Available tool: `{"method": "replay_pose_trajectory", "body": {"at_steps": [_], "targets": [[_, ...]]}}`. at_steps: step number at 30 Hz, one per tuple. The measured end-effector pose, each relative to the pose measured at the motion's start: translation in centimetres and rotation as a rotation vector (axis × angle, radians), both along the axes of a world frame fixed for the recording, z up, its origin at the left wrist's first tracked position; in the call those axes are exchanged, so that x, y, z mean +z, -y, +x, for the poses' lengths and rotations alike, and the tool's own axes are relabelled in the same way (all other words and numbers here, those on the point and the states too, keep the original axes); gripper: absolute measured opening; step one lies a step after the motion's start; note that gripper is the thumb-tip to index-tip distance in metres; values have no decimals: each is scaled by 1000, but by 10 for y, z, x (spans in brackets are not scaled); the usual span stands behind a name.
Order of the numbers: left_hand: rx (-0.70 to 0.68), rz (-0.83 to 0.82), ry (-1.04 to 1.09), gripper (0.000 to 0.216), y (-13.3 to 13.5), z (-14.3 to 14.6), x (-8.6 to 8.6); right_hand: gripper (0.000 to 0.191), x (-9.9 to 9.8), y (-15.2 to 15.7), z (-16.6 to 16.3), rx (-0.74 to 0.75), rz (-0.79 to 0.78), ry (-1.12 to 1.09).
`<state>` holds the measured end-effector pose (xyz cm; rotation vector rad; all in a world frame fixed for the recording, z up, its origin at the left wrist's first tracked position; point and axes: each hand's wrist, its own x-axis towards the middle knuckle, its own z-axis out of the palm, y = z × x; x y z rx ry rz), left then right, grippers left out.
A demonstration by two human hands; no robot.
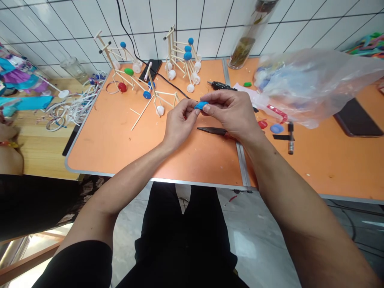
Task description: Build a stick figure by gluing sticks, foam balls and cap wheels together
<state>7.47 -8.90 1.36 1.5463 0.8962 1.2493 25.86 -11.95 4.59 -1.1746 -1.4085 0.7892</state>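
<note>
A small lump of blue modelling clay is pinched between the fingertips of both my hands, above the orange table. My left hand grips its left end, and my right hand holds the right end. Under my right hand lies a dark pointed tool, its handle partly hidden. Just beyond my left hand stands a small stick frame with a white ball foot and blue clay. A black pen-like tool lies behind my right hand.
Stick models with clay balls stand at the back. A cable crosses the table. At right are a plastic bag, a phone, clay pieces and a glass tube. Another person's arm is at left.
</note>
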Motion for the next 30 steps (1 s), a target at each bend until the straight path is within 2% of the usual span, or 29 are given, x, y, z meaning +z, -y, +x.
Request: {"method": "replay_pose_trajectory", "body": {"at_steps": [9, 14, 17, 20, 25, 30], "targets": [[-8, 164, -142, 32, -13, -3, -11, 26, -12, -7, 1, -59, 148, 93], [61, 180, -158, 31, -14, -4, -14, 30, -15, -10, 1, 0, 113, 47], [49, 195, -168, 26, -11, -3, -14, 34, -16, -11, 2, -21, 110, 65], [13, 194, -158, 22, -7, -2, -15, 28, -17, -12, 2, -73, 132, 102], [-53, 23, -40, 19, -7, 0, -10, 18, -18, -12, 4, -122, 160, 169], [-84, -161, 88, 13, -9, -1, 0, 14, -13, -7, 4, -66, 152, 180]]}}
